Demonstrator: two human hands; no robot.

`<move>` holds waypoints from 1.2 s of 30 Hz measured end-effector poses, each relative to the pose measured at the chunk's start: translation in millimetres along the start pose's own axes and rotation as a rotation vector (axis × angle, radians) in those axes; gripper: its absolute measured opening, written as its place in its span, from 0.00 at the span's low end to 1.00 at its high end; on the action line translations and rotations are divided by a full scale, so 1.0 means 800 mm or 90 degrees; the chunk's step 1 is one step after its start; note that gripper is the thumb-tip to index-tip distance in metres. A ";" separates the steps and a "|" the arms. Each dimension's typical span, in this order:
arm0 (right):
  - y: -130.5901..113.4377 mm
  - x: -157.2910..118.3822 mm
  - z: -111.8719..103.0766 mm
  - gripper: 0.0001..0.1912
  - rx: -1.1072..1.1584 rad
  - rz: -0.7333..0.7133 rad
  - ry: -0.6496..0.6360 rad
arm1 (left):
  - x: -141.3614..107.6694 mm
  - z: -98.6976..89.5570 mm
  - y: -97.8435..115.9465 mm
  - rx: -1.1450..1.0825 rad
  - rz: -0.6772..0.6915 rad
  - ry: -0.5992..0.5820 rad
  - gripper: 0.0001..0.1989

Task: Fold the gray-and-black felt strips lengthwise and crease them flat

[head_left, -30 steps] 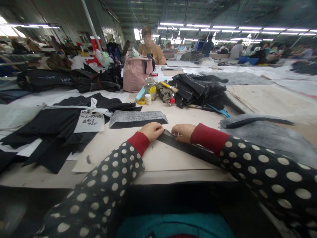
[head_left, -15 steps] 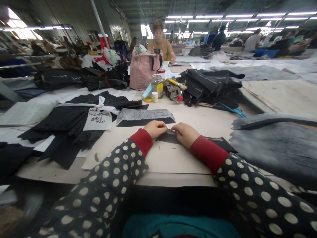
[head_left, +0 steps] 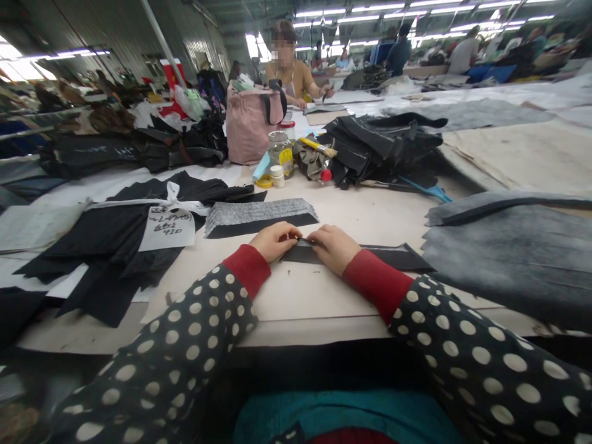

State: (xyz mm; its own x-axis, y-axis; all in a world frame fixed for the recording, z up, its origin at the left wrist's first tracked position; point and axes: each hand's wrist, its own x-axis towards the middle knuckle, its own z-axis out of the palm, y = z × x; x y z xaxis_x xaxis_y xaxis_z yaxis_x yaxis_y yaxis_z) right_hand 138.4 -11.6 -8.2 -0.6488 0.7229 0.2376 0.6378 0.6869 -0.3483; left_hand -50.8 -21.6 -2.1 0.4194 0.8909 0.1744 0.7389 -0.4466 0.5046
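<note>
A black fabric strip (head_left: 393, 256) lies across the pale tabletop, its upper edge folded over with a grey band showing. My left hand (head_left: 276, 240) pinches the strip's upper edge near its left end. Close beside it, my right hand (head_left: 336, 248) grips the same edge, fingertips a short gap from the left ones. The fingers hide part of the fold. Just beyond my left hand sits a fanned stack of grey-and-black fabric strips (head_left: 261, 216).
Black fabric pieces (head_left: 106, 246) tied with white ribbon and a handwritten tag (head_left: 167, 228) lie left. Behind stand a glass jar (head_left: 280, 151), a brush (head_left: 319, 147) and a pink bag (head_left: 250, 126). Grey fabric (head_left: 499, 246) covers the right. A co-worker (head_left: 291, 71) sits opposite.
The view has shifted slightly, moving most things left. Both hands stay on the strip's upper edge, and the strip lies flatter with its fold showing more. The co-worker's hand is raised.
</note>
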 end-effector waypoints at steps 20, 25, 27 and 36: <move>-0.011 -0.002 -0.009 0.11 -0.100 0.050 -0.024 | 0.007 -0.015 0.047 0.348 0.126 -0.111 0.07; 0.001 -0.001 -0.009 0.14 -0.058 0.126 -0.007 | 0.017 -0.001 0.033 0.198 0.043 -0.044 0.09; 0.002 -0.001 -0.008 0.13 -0.032 0.121 -0.006 | 0.016 0.002 0.026 0.125 0.018 -0.038 0.11; -0.002 -0.002 -0.011 0.12 0.015 0.033 0.001 | 0.013 0.001 0.029 0.041 0.059 -0.035 0.10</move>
State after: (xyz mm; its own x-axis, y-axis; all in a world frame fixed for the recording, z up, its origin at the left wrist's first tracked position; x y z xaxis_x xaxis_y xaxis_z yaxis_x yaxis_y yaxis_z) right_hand 142.1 -12.8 0.3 -0.6144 0.7576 0.2203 0.6603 0.6466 -0.3820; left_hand -28.9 -22.7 10.9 0.5143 0.8406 0.1698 0.7274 -0.5325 0.4328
